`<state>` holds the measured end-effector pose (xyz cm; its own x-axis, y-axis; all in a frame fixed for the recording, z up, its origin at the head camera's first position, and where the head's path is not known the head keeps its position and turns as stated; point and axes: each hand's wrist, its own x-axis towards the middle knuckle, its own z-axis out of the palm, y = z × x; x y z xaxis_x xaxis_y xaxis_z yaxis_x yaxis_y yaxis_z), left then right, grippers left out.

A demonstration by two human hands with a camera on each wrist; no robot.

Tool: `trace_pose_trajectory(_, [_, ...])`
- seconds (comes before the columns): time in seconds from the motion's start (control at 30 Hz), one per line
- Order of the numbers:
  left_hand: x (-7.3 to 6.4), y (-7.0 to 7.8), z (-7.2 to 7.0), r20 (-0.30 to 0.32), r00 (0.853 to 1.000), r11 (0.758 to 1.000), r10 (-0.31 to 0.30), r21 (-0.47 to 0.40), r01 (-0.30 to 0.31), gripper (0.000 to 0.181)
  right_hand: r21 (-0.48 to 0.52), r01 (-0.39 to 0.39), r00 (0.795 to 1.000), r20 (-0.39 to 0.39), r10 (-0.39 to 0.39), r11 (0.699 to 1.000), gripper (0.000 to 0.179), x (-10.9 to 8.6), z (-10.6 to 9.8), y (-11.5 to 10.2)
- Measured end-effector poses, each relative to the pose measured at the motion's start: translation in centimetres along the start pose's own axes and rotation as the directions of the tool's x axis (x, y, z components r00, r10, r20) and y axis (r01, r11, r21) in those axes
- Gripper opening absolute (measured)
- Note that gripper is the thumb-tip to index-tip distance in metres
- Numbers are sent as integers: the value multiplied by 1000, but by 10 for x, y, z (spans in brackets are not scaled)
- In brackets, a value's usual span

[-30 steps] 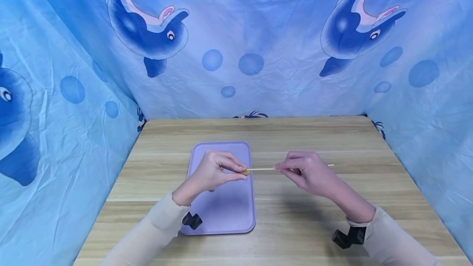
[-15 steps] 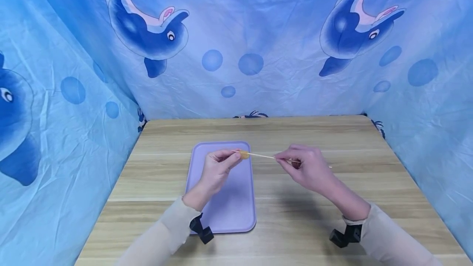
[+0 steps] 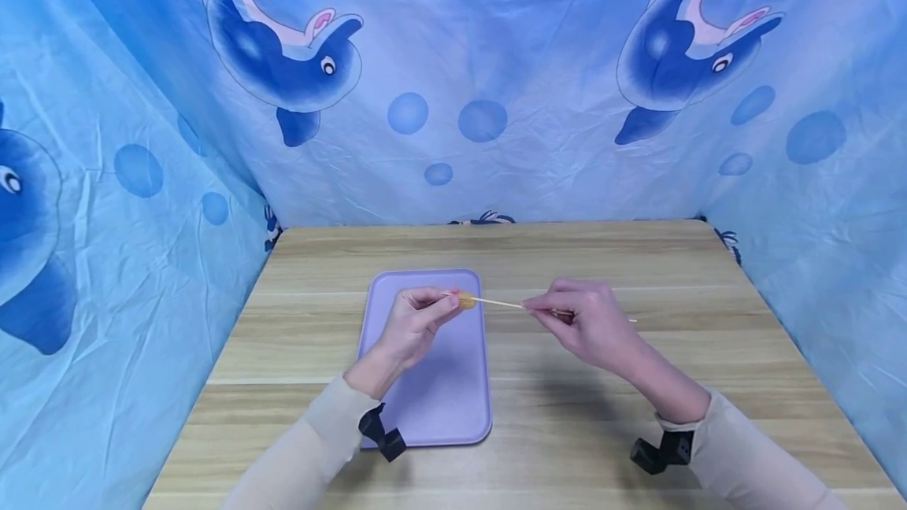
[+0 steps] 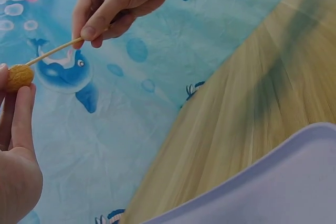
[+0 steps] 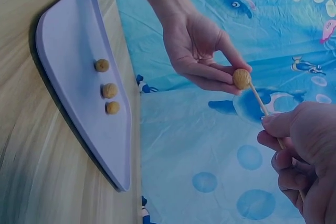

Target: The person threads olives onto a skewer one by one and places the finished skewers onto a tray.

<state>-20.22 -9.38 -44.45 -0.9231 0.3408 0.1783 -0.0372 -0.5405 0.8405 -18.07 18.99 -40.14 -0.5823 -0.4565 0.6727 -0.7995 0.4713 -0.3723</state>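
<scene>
One wrinkled, golden-brown ball (image 5: 242,78) is pinched in the left grip (image 3: 409,330), with the thumb on one side and the fingertips on the other. The right grip (image 3: 590,325) holds a thin wooden stick (image 3: 497,303) between thumb and forefinger, its other fingers curled, and the far end of the stick shows past the back of the hand. The near end meets the ball; how deep it goes I cannot tell. Both forearms reach forward and inward, and in the right wrist view the left palm is turned toward the camera.

Compared with a second ago, the left hand has rolled over so that its thumb shows on the near side, and the ball sits higher in the head view. The stick, almost level then, now slopes gently down toward the right hand, which has barely shifted. Against half a second ago, the pose is nearly the same.

Ball and stick are held above the desk (image 3: 609,254), near the right edge of a lilac tray (image 3: 453,392) as the head camera sees it. Three more balls (image 5: 109,91) lie in a row on that tray. Pale sleeves (image 3: 319,427) and black wrist devices (image 3: 383,437) come next, then blue curtains (image 3: 453,38) printed with dolphins and bubbles.
</scene>
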Motion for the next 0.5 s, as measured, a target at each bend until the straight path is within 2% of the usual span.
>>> trace_pose_trajectory(0.33, [0,-2,-3,29,999,1000,-19,21,18,32,14,15,1000,-5,-15,1000,26,-3,4,3])
trace_pose_trajectory(0.5, [2,-10,3,49,999,998,1,55,-4,39,3,-35,997,73,35,999,22,2,6,-4])
